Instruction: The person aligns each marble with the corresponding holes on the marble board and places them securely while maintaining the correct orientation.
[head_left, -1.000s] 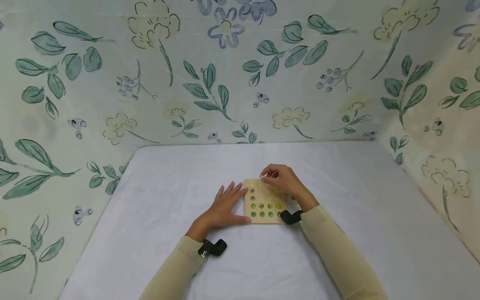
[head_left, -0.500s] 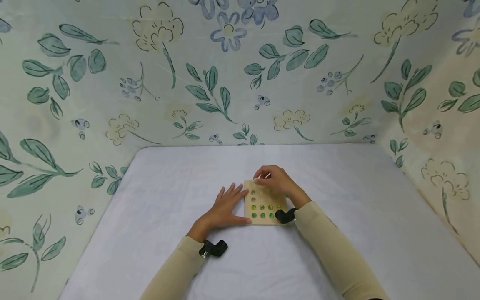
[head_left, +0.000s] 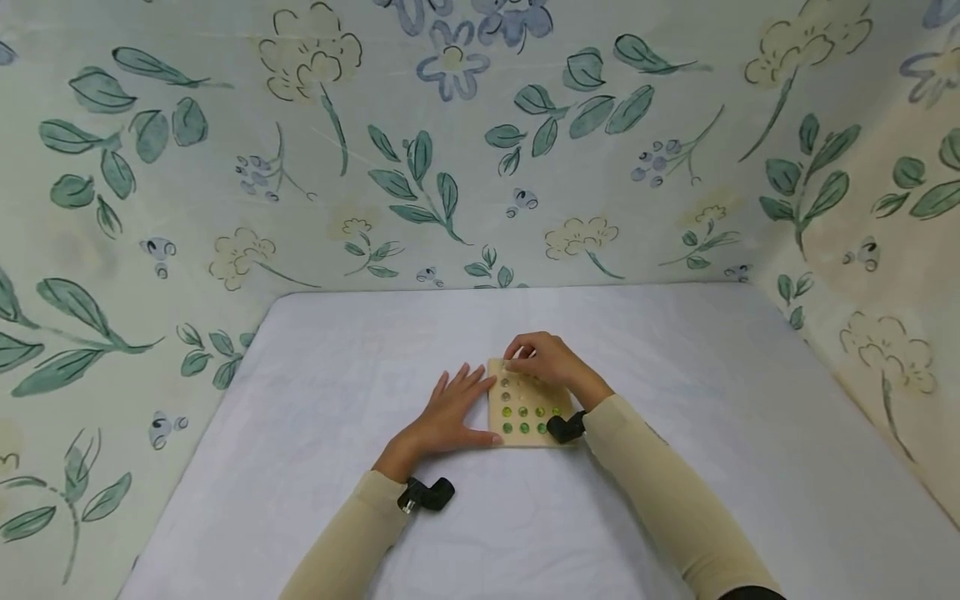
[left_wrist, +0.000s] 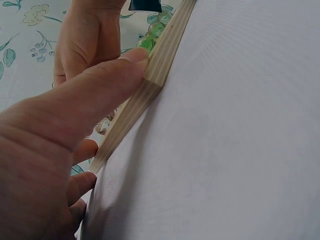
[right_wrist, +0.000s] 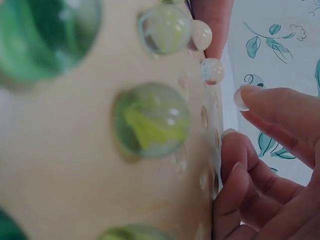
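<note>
A square wooden board [head_left: 525, 441] with shallow round hollows lies on the table. Green marbles [head_left: 523, 428] fill its two near rows, and pale clear marbles [head_left: 506, 383] sit in the left column. My left hand [head_left: 448, 415] rests spread along the left side, thumb on the near left corner and fingertips at the edge. Over the far left corner, my right hand [head_left: 551, 358] pinches a small whitish marble [right_wrist: 241, 100] between thumb and forefinger; its other fingers [right_wrist: 235, 150] are bent beside the board's edge. In the right wrist view, a yellow-green marble [right_wrist: 152, 120] sits close to the camera.
A white cloth [head_left: 360, 333] covers the table. A floral curtain [head_left: 465, 208] hangs behind it and at both sides. Black wrist cameras [head_left: 425, 495] are strapped at both cuffs; the right one overlaps the board's near right corner in the head view.
My right hand has moved left along the board's far side to the far left corner, carrying the marble. Green marbles seen right of the board are now hidden behind that wrist. My left hand stays.
</note>
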